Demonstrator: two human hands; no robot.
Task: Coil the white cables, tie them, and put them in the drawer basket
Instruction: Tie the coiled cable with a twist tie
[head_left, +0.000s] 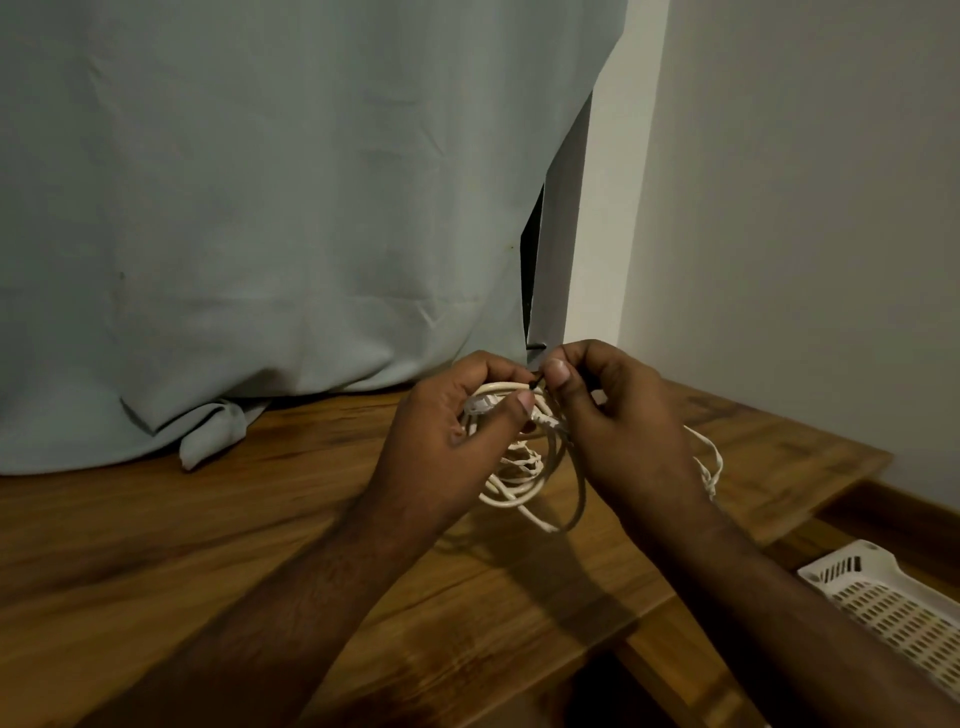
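Glossy grained wood table (234, 530), matt grey cloth curtain (260, 208), smooth white cables (511, 493), perforated white plastic basket (883, 608)

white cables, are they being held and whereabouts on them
Yes. The left hand grips the white cable coil near its top, thumb across the loops. The right hand pinches a small dark tie at the coil's top.

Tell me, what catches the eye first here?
Two hands at the centre: the left hand grips a coil of white cable above the wooden table, while the right hand pinches something small and dark at the coil's top. A grey curtain fills the background, and a white basket sits lower right.
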